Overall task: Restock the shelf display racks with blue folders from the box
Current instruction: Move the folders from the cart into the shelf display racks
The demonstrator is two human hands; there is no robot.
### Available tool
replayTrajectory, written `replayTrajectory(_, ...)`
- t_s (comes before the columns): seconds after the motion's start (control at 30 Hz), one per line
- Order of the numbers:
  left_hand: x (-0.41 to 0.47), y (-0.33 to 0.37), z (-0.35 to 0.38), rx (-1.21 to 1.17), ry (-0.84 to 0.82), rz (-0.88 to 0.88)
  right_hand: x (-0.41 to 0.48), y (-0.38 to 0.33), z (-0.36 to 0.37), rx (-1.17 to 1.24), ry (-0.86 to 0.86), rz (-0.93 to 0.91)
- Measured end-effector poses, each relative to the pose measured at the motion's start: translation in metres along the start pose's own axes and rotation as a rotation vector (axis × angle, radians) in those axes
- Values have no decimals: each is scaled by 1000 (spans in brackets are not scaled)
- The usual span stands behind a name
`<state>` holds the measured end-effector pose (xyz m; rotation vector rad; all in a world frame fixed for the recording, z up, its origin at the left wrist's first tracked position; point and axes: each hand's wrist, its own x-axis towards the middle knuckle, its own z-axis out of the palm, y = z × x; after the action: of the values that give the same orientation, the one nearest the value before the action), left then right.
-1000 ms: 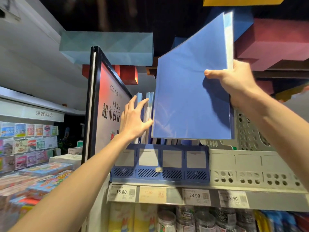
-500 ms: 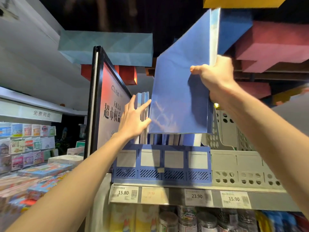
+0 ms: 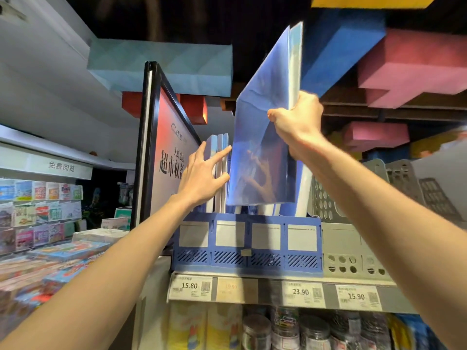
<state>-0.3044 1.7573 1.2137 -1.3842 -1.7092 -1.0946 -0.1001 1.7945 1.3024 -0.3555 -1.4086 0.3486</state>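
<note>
My right hand (image 3: pixel 297 120) grips a glossy blue folder (image 3: pixel 262 127) by its spine edge and holds it upright, its lower edge just above the blue display rack (image 3: pixel 247 248) on the top shelf. My left hand (image 3: pixel 202 178) presses with straight fingers against the upright blue folders (image 3: pixel 219 157) that stand in the rack's left slots, leaning them leftward. More folders show behind the held one at the rack's right end. The box is out of view.
A black-framed red sign (image 3: pixel 161 147) stands just left of the rack. Grey perforated racks (image 3: pixel 353 248) sit to the right. Price tags (image 3: pixel 300 293) line the shelf edge, jars below. A table of books (image 3: pixel 50 248) lies at the left.
My right hand has carried the folder to the left and down toward the rack, turning it more edge-on. My left hand has kept pushing the standing folders aside.
</note>
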Motion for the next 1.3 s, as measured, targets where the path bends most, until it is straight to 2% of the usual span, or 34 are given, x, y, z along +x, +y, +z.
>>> replayTrajectory(0.13,0,-5,-1,7,-66,0,-13,15,33,32,-28,33)
replayTrajectory(0.33,8,-3,5,-126,-285,-69,-13,43,78,108,-15,51)
replayTrajectory(0.6,11,-7,3,-249,-367,-41,-7,62,117,159,-89,92)
replayTrajectory(0.67,9,-9,3,-204,-353,-3,-4,58,121,171,-160,129)
replayTrajectory(0.83,10,-18,10,-191,-359,46,-5,63,122,138,-501,307)
replayTrajectory(1.07,14,-31,13,-171,-337,92,-2,70,107,222,-734,345)
replayTrajectory(1.13,11,-29,10,-151,-332,94,-10,74,102,226,-714,346)
replayTrajectory(1.3,6,-23,2,-122,-334,118,-20,80,97,360,-522,331)
